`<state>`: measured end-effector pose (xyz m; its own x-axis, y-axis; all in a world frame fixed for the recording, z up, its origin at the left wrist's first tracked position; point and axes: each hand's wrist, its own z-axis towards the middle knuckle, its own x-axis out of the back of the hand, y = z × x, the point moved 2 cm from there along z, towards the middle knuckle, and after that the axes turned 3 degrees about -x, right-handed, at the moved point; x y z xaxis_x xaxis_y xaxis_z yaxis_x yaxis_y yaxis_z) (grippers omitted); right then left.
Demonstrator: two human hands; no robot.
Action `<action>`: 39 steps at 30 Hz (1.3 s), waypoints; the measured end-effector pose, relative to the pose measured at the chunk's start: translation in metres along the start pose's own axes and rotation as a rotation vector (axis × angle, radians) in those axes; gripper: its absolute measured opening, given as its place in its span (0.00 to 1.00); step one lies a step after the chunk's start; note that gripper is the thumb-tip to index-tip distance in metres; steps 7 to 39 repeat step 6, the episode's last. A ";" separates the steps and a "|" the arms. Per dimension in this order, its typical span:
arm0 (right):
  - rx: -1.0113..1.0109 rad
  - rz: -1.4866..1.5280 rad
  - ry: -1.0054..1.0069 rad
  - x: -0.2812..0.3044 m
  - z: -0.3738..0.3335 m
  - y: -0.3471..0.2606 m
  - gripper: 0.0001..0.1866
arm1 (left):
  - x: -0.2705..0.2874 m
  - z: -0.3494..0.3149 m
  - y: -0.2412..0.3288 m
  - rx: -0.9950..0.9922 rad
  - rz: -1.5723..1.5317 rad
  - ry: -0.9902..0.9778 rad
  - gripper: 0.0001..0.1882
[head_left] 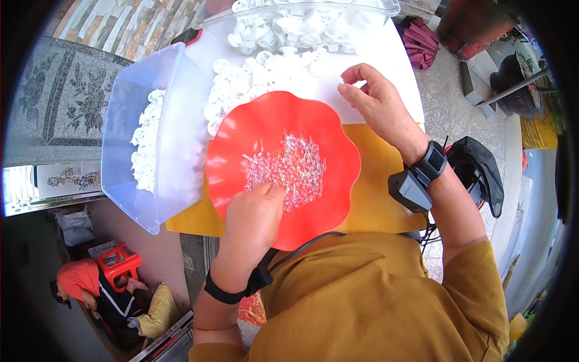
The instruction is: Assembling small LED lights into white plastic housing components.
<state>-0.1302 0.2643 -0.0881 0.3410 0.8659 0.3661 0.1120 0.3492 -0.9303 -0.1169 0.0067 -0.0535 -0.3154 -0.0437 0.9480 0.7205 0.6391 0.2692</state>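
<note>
A red bowl with a wavy rim (341, 163) lies in front of me, holding a heap of small clear pin-like pieces (295, 166). My left hand (256, 214) reaches over the bowl's near left side, fingers bent together at the edge of the heap; its fingertips are hidden, so what they hold cannot be made out. My right hand (381, 99) hovers over the white tabletop beyond the bowl's right rim. Its fingers are curled, with a small gap between thumb and forefinger and nothing visible there. Loose white plastic pieces (241, 81) lie spread behind the bowl.
At the left, a clear bluish plastic bin (181, 114) contains more white pieces. Another clear bin (295, 30) full of white parts stands at the far edge. A person (90, 286) sits at lower left near a red stool (120, 265). Plant pots (476, 27) stand at upper right.
</note>
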 end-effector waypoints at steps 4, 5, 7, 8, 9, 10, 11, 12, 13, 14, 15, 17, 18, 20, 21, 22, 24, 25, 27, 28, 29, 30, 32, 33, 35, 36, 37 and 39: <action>0.130 -0.226 0.035 -0.011 0.020 0.001 0.17 | 0.002 -0.002 -0.002 0.053 0.017 -0.012 0.05; 0.115 -0.269 -0.009 -0.012 0.023 0.002 0.18 | 0.003 -0.001 -0.002 0.064 0.039 -0.030 0.06; 0.158 -0.299 -0.018 -0.015 0.027 0.003 0.19 | 0.005 0.000 -0.003 0.064 0.041 -0.028 0.06; 0.158 -0.299 -0.018 -0.015 0.027 0.003 0.19 | 0.005 0.000 -0.003 0.064 0.041 -0.028 0.06; 0.158 -0.299 -0.018 -0.015 0.027 0.003 0.19 | 0.005 0.000 -0.003 0.064 0.041 -0.028 0.06; 0.158 -0.299 -0.018 -0.015 0.027 0.003 0.19 | 0.005 0.000 -0.003 0.064 0.041 -0.028 0.06; 0.158 -0.299 -0.018 -0.015 0.027 0.003 0.19 | 0.005 0.000 -0.003 0.064 0.041 -0.028 0.06; 0.158 -0.299 -0.018 -0.015 0.027 0.003 0.19 | 0.005 0.000 -0.003 0.064 0.041 -0.028 0.06; 0.158 -0.299 -0.018 -0.015 0.027 0.003 0.19 | 0.005 0.000 -0.003 0.064 0.041 -0.028 0.06; 0.158 -0.299 -0.018 -0.015 0.027 0.003 0.19 | 0.005 0.000 -0.003 0.064 0.041 -0.028 0.06; 0.158 -0.299 -0.018 -0.015 0.027 0.003 0.19 | 0.005 0.000 -0.003 0.064 0.041 -0.028 0.06; 0.158 -0.299 -0.018 -0.015 0.027 0.003 0.19 | 0.005 0.000 -0.003 0.064 0.041 -0.028 0.06; 0.158 -0.299 -0.018 -0.015 0.027 0.003 0.19 | 0.005 0.000 -0.003 0.064 0.041 -0.028 0.06; 0.158 -0.299 -0.018 -0.015 0.027 0.003 0.19 | 0.005 0.000 -0.003 0.064 0.041 -0.028 0.06; 0.158 -0.299 -0.018 -0.015 0.027 0.003 0.19 | 0.005 0.000 -0.003 0.064 0.041 -0.028 0.06; 0.158 -0.299 -0.018 -0.015 0.027 0.003 0.19 | 0.005 0.000 -0.003 0.064 0.041 -0.028 0.06; 0.158 -0.299 -0.018 -0.015 0.027 0.003 0.19 | 0.005 0.000 -0.003 0.064 0.041 -0.028 0.06; 0.158 -0.299 -0.018 -0.015 0.027 0.003 0.19 | 0.005 0.000 -0.003 0.064 0.041 -0.028 0.06; 0.158 -0.299 -0.018 -0.015 0.027 0.003 0.19 | 0.005 0.000 -0.003 0.064 0.041 -0.028 0.06; 0.158 -0.299 -0.018 -0.015 0.027 0.003 0.19 | 0.005 0.000 -0.003 0.064 0.041 -0.028 0.06; 0.158 -0.299 -0.018 -0.015 0.027 0.003 0.19 | 0.005 0.000 -0.003 0.064 0.041 -0.028 0.06; 0.158 -0.299 -0.018 -0.015 0.027 0.003 0.19 | 0.005 0.000 -0.003 0.064 0.041 -0.028 0.06; 0.158 -0.299 -0.018 -0.015 0.027 0.003 0.19 | 0.005 0.000 -0.003 0.064 0.041 -0.028 0.06; 0.158 -0.299 -0.018 -0.015 0.027 0.003 0.19 | 0.005 0.000 -0.003 0.064 0.041 -0.028 0.06; 0.158 -0.299 -0.018 -0.015 0.027 0.003 0.19 | 0.005 0.000 -0.003 0.064 0.041 -0.028 0.06; 0.158 -0.299 -0.018 -0.015 0.027 0.003 0.19 | 0.005 0.000 -0.003 0.064 0.041 -0.028 0.06; 0.158 -0.299 -0.018 -0.015 0.027 0.003 0.19 | 0.005 0.000 -0.003 0.064 0.041 -0.028 0.06; 0.158 -0.299 -0.018 -0.015 0.027 0.003 0.19 | 0.005 0.000 -0.003 0.064 0.041 -0.028 0.06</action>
